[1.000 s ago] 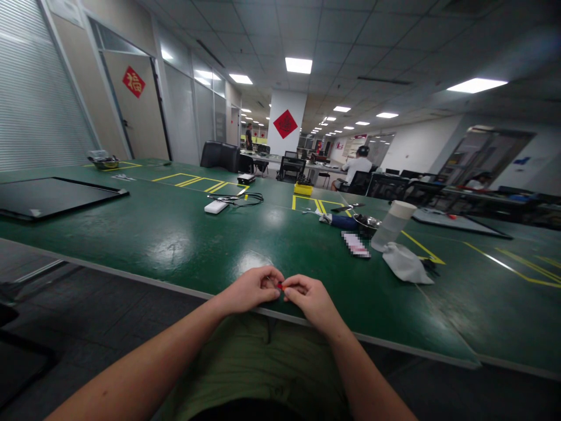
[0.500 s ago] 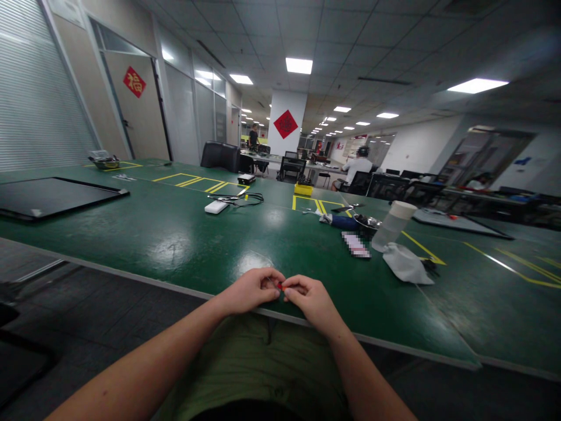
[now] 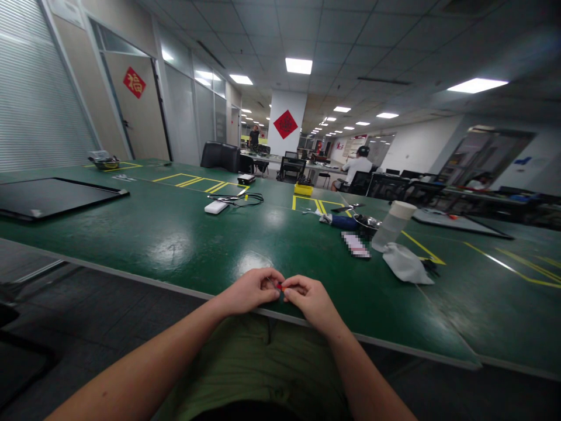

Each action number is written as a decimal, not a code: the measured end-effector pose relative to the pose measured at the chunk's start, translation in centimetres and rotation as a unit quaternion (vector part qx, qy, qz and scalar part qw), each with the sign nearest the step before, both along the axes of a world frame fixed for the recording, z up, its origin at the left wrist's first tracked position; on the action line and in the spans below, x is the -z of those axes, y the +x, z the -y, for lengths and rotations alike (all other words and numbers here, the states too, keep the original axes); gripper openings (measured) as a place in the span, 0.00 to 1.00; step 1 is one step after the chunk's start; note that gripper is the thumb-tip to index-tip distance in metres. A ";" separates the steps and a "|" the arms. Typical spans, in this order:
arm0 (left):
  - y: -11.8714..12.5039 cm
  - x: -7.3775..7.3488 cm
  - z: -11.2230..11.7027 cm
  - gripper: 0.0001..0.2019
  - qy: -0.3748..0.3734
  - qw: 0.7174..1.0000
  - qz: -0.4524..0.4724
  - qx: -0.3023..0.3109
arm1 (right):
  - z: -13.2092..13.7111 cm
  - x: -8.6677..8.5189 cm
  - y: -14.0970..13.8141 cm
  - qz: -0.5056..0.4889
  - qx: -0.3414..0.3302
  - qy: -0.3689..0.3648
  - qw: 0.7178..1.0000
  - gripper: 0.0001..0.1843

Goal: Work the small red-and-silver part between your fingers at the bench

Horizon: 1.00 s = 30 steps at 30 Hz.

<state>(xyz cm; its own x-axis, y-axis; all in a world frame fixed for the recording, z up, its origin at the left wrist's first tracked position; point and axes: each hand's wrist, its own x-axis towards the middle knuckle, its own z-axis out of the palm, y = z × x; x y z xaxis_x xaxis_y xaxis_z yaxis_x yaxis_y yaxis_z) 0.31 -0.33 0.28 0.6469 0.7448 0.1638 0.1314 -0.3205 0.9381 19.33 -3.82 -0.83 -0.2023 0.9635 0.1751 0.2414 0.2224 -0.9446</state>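
Observation:
Both hands meet close to the front edge of the green table. My left hand pinches the left side of a small red-and-orange piece, too small for me to tell its kind. On its other side my right hand closes thumb and fingertips on the same piece. Fingers hide most of it. A thin pale strand seems to show by the left fingers.
To the right stand a translucent bottle and a white bag, near a phone and a dark blue roll. Ahead lies a white power bank with a black cable. A black panel lies at left.
My hands and the small piece hold practically the same position. In the far background, a standing person has shifted slightly.

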 end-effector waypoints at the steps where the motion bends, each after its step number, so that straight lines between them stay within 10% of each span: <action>1: 0.0 0.0 0.0 0.13 0.001 1.000 -0.001 0.001 | 0.0 0.0 0.0 0.000 0.000 -0.001 1.000 0.10; 30: 0.0 0.1 0.0 0.13 0.011 1.000 -0.006 -0.001 | -0.1 0.2 0.0 0.003 0.001 0.001 1.000 0.09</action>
<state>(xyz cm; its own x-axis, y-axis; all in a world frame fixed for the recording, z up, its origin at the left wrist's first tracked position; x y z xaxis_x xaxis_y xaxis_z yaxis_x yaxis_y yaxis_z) 0.34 -0.30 0.19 0.6469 0.7429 0.1720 0.1430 -0.3397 0.9296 19.31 -3.68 -1.01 -0.2019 0.9636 0.1754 0.2482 0.2236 -0.9426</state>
